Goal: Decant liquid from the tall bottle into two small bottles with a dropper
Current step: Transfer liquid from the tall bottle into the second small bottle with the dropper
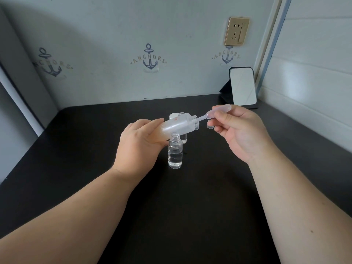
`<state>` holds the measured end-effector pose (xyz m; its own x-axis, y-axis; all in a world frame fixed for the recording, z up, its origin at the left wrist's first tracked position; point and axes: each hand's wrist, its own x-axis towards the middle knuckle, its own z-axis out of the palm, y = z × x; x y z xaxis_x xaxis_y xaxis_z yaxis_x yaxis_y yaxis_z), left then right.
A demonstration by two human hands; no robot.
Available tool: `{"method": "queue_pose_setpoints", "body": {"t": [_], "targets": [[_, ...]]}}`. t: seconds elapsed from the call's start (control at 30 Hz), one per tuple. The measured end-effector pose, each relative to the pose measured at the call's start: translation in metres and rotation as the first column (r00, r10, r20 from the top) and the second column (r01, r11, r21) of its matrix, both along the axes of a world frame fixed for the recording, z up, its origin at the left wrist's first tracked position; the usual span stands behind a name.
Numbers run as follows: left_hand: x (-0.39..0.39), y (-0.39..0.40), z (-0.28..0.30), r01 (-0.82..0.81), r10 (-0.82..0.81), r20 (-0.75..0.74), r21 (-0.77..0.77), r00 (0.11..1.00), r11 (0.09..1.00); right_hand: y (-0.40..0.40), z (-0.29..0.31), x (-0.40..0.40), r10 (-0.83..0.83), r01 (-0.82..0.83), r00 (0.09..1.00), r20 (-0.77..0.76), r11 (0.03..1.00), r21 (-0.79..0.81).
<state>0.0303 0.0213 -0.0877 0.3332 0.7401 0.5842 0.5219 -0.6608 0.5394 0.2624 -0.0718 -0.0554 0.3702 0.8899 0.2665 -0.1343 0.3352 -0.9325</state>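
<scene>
Tall bottle (177,125): my left hand (140,143) wraps its base, tilted.
Dropper (211,114): right hand (241,130) pinches bulb; I'd release slowly, tip inside neck.
Small bottle (175,154): below grip.

You are in a home, most likely a bedroom or study corner, not a lab. Beyond your fingers (219,109), the wall (114,25) is papered pale blue with repeated navy anchor motifs (150,59) lettered "ANCHORS". Up and to the right of your fingertips, a gold-coloured wall socket (237,31) is set into that paper. Just behind the fingers of your right hand, a small mirror (242,86) leans on a dark folding stand. Below your fingers lies a plain black tabletop (181,216), pushed into the corner. To the right of your fingers, white panelled boards (314,63) form the side wall.
</scene>
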Motion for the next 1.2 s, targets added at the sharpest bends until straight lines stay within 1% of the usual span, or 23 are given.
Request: {"method": "queue_pose_setpoints", "body": {"t": [0.2,0.43,0.63,0.83,0.97,1.2], "targets": [[-0.003,0.004,-0.002,-0.033,0.034,0.007,-0.023,0.999,0.999,-0.001,0.003,0.006,-0.035,0.039,0.989,-0.146,0.999,0.021],[-0.005,0.007,-0.003,-0.06,0.06,0.012,-0.038,0.998,0.997,-0.003,0.004,0.01,-0.072,0.084,0.944,-0.323,0.996,0.021],[-0.005,0.008,-0.004,-0.071,0.074,0.027,-0.075,0.997,0.995,-0.005,0.004,0.014,-0.121,0.125,0.914,-0.388,0.992,-0.014],[-0.007,0.012,-0.006,-0.068,0.074,0.058,-0.106,0.996,0.992,-0.004,0.005,0.018,-0.176,0.185,0.836,-0.52,0.982,-0.034],[-0.008,0.015,-0.008,-0.076,0.089,0.094,-0.141,0.992,0.987,-0.004,0.004,0.021,-0.188,0.206,0.809,-0.558,0.978,-0.031],[-0.009,0.014,-0.006,-0.077,0.101,0.109,-0.205,0.989,0.976,-0.004,0.003,0.025,-0.172,0.239,0.752,-0.636,0.971,0.019]]}}
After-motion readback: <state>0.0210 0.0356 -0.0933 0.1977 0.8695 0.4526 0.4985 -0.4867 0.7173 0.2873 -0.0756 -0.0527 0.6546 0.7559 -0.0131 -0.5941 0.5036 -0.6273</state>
